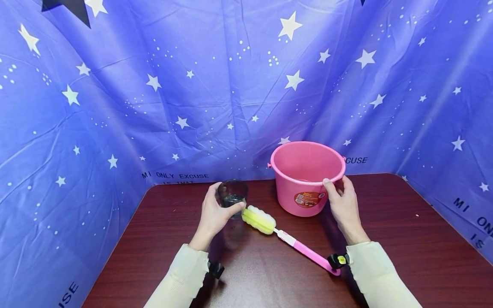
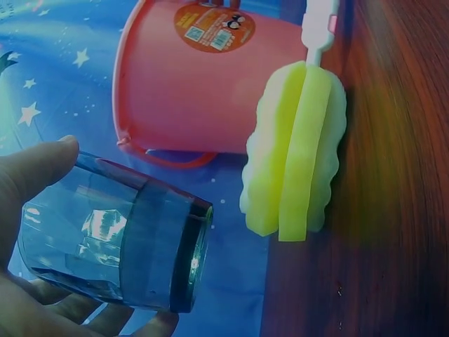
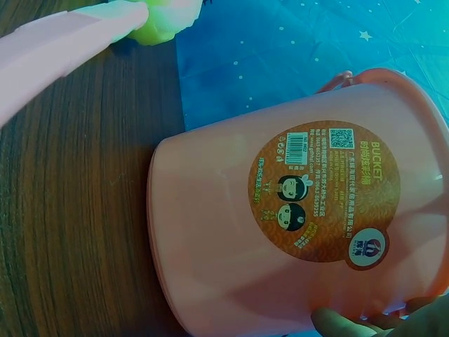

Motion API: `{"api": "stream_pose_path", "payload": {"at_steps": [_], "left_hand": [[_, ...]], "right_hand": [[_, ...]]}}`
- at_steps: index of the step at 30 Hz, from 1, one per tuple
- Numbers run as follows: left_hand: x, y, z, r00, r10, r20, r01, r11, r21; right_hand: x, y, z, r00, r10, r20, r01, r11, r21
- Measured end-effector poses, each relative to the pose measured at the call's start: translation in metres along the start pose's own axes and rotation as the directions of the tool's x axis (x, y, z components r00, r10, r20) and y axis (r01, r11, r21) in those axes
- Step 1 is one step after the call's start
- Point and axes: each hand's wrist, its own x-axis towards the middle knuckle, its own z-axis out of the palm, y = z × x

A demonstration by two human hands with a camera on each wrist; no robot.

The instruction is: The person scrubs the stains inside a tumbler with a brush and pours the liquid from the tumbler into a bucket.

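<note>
My left hand [image 1: 217,212] grips a dark, clear glass cup [image 1: 233,193], thumb on the near side and fingers round the far side. In the left wrist view the cup [image 2: 116,235] shows its thick base; whether that base touches the table I cannot tell. On the right, my right hand [image 1: 344,209] holds the rim of a pink bucket [image 1: 283,192], thumb on the near side. An orange label marks the bucket's wall [image 3: 210,210]. Between the hands lies a sponge bottle brush [image 1: 259,220], its yellow-and-white head [image 2: 295,154] close to the cup.
All of it is on a dark red wooden table [image 1: 165,239]. A blue star-printed curtain [image 1: 215,98] hangs behind the table and along both sides. The brush's pink handle [image 1: 312,254] reaches toward the right wrist, where a black strap [image 1: 336,260] sits.
</note>
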Motion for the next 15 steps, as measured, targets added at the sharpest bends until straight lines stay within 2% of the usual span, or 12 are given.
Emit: {"api": "stream_pose_path", "payload": {"at_steps": [15], "left_hand": [[0.0043, 0.0021, 0.0075, 0.999, 0.035, 0.017, -0.035, 0.999, -0.027]], "right_hand": [[0.0002, -0.0008, -0.0001, 1.000, 0.019, 0.000, -0.019, 1.000, 0.016]]}}
